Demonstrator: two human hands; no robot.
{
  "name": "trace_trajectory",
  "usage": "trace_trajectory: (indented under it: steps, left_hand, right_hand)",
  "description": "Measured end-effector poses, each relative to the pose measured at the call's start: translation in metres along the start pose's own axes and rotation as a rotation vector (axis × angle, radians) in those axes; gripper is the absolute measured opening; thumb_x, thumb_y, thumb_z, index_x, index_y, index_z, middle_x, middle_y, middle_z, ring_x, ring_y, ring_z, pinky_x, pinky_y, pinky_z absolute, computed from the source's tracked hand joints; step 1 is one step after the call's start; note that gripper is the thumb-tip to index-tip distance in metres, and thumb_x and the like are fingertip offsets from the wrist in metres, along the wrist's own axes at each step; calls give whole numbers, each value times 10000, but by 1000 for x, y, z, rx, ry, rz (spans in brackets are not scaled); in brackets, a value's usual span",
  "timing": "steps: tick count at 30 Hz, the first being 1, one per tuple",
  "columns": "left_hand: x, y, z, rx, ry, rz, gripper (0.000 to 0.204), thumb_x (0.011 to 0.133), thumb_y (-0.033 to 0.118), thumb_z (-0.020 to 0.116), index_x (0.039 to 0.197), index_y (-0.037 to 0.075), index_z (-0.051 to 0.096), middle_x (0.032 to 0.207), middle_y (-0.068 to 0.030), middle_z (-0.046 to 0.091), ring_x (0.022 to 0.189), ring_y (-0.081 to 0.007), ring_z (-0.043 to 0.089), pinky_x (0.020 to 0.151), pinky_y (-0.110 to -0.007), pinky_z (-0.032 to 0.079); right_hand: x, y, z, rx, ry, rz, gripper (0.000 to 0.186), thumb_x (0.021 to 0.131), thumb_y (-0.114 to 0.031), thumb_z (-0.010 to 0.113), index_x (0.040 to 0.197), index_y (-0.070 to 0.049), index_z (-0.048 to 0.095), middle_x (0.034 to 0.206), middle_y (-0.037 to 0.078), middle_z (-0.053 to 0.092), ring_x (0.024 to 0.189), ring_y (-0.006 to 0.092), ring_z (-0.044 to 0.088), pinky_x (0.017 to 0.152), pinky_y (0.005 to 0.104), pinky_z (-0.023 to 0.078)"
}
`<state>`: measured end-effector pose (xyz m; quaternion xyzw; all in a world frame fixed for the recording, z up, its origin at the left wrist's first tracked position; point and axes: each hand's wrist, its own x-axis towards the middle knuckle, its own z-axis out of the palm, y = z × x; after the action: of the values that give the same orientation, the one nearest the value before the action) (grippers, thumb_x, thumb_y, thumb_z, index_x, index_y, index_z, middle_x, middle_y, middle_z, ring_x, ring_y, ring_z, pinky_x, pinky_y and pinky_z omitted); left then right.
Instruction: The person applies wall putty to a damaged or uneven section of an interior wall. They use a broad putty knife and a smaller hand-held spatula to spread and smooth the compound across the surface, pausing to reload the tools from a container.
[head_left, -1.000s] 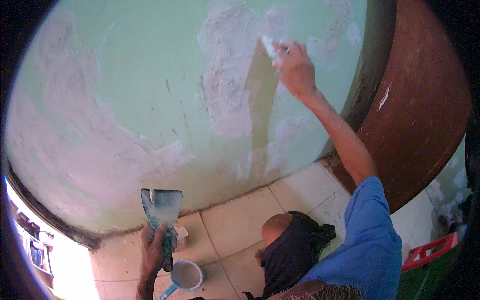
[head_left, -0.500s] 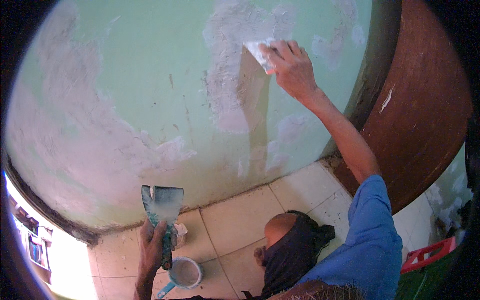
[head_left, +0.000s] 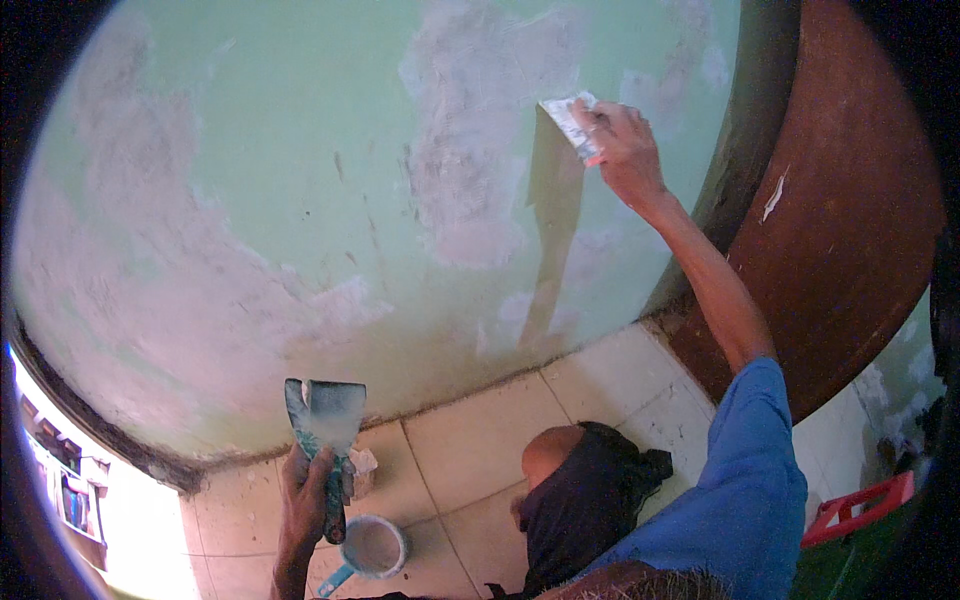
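Right hand (head_left: 630, 155) clamped on pale scraper (head_left: 568, 122), edge toward far wall (head_left: 280, 150); left hand (head_left: 300, 487) grips putty knife (head_left: 327, 432) low, leaving blade clear.

A worker's right arm (head_left: 715, 275) reaches up and forward, bare below a blue short sleeve (head_left: 755, 440), slanting leftward to a wrist nearly in line with the forearm. The right hand (head_left: 630, 150) appears well beyond the far edge of the floor (head_left: 480, 430), its back toward the viewer, fingers bent in a pinching grip. Lower and to the left, the left hand (head_left: 303, 487) appears just short of that edge, fingers curled closed, thumb (head_left: 322, 462) pointing forward, left forearm (head_left: 291, 570) nearly upright. A bare knee (head_left: 550, 455) is bent between the arms.
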<state>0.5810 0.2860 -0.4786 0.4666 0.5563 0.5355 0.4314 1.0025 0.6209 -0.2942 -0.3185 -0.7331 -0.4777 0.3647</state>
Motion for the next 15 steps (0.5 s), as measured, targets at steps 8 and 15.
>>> trace_trajectory:
  steps: [8, 15]
  left_hand:
    - [7, -3, 5, -2, -30, 7, 247, 988, 253, 523, 1106, 36, 518, 714, -57, 587, 536, -122, 568, 444, -251, 473]
    - [0, 1, 1, -12, -4, 0, 236, 984, 235, 517, 1108, 34, 519, 718, -58, 585, 534, -125, 569, 444, -251, 474]
  right_hand:
    - [93, 22, 11, -131, 83, 302, 439, 843, -188, 656, 1277, -148, 603, 1096, 88, 555, 1020, 303, 533, 853, 409, 480]
    - [37, -65, -4, 3, 101, -79, 526, 797, -131, 689, 1310, -192, 594, 1052, 49, 571, 970, 269, 527, 788, 404, 429]
